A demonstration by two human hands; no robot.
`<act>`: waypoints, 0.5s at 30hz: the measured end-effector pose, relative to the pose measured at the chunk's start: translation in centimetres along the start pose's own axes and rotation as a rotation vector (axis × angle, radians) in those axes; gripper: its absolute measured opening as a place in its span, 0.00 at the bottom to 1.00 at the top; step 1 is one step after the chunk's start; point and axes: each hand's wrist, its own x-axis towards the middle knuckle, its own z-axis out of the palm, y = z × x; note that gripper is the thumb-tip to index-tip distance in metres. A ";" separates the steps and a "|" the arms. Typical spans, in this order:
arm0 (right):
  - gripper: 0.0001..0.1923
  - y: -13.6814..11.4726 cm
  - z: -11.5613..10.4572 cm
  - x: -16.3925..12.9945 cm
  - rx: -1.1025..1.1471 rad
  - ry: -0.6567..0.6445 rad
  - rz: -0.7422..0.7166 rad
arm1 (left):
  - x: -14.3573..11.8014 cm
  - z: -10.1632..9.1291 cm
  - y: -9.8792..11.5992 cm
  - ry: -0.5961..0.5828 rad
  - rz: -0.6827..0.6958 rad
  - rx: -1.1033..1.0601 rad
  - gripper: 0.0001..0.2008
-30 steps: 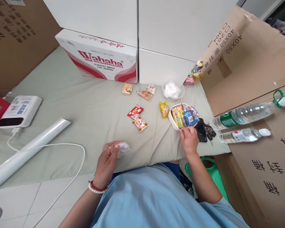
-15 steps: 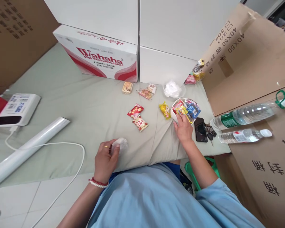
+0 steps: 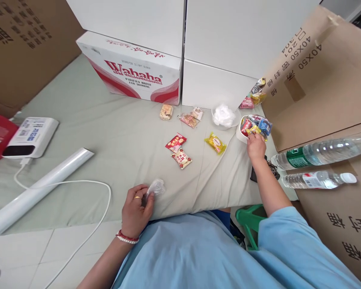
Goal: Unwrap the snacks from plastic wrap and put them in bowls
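My left hand (image 3: 136, 210) rests on the green cloth near its front edge, fingers closed on a small clear crumpled wrapper (image 3: 156, 187). My right hand (image 3: 255, 145) reaches far right and grips the near rim of a white bowl (image 3: 240, 133) filled with several colourful snack packets. A yellow packet (image 3: 215, 143) lies on the cloth left of the bowl. Two red packets (image 3: 178, 149) lie in the middle. Further back are a beige snack (image 3: 166, 112) and a pair of pink packets (image 3: 191, 117).
A clear bowl holding white plastic (image 3: 224, 115) stands behind the white bowl. A Wahaha carton (image 3: 132, 74) and white boxes line the back. Water bottles (image 3: 315, 150) lie on the cardboard box at right. A white roll (image 3: 33, 190), a cable and a white device (image 3: 30, 136) lie at left.
My right hand has pushed the white bowl of snacks away and to the right, toward the cardboard box. The dark phone and keys are now mostly behind my forearm. My left hand stays put.
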 end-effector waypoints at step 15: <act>0.17 -2.0 -3.5 7.1 0.418 0.085 0.156 | 0.4 -0.6 0.9 0.059 -0.231 -0.304 0.17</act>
